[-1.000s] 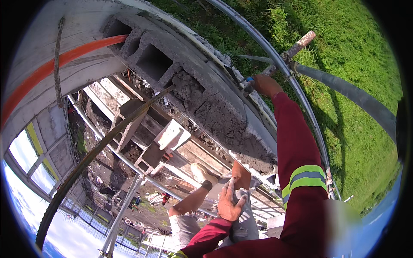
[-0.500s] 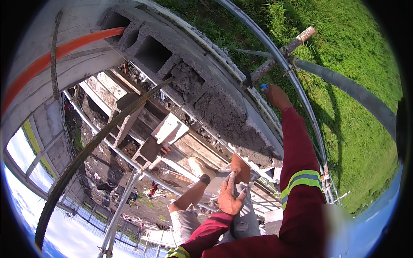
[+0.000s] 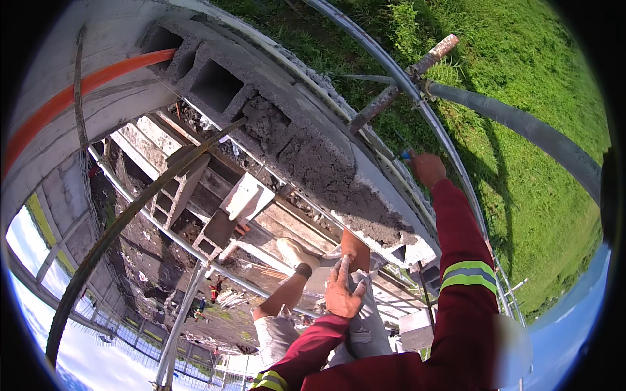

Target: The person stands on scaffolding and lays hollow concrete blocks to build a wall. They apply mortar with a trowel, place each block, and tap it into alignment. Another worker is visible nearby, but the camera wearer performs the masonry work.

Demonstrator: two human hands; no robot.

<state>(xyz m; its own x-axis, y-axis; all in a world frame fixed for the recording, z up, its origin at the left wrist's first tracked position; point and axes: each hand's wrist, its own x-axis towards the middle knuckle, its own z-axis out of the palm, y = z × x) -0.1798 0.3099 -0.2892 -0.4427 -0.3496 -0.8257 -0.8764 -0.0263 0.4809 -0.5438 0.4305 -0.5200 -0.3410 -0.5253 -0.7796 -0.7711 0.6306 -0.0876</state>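
My right hand [image 3: 428,169] reaches over the far side of a block wall and is closed around a tool with a blue handle [image 3: 409,154]. The tool's working end is thin and dark against the grass, so I cannot make out its kind. Grey wet mortar [image 3: 326,179] lies along the top of the hollow concrete blocks [image 3: 218,85], left of this hand. My left hand [image 3: 343,296] rests on my bent knee [image 3: 355,254] with its fingers stretched out, holding nothing.
A steel bar [image 3: 147,192] rises from the mortar and bends left; an orange hose [image 3: 98,78] enters the blocks. Scaffold pipes [image 3: 417,94] pass on the right, above grass. Planks [image 3: 287,225] and a loose block [image 3: 218,231] lie below, left of the wall.
My right hand has moved nearer along the wall's outer side, and the dark end of its tool shows less. My left hand stays on the knee. The view has shifted slightly.
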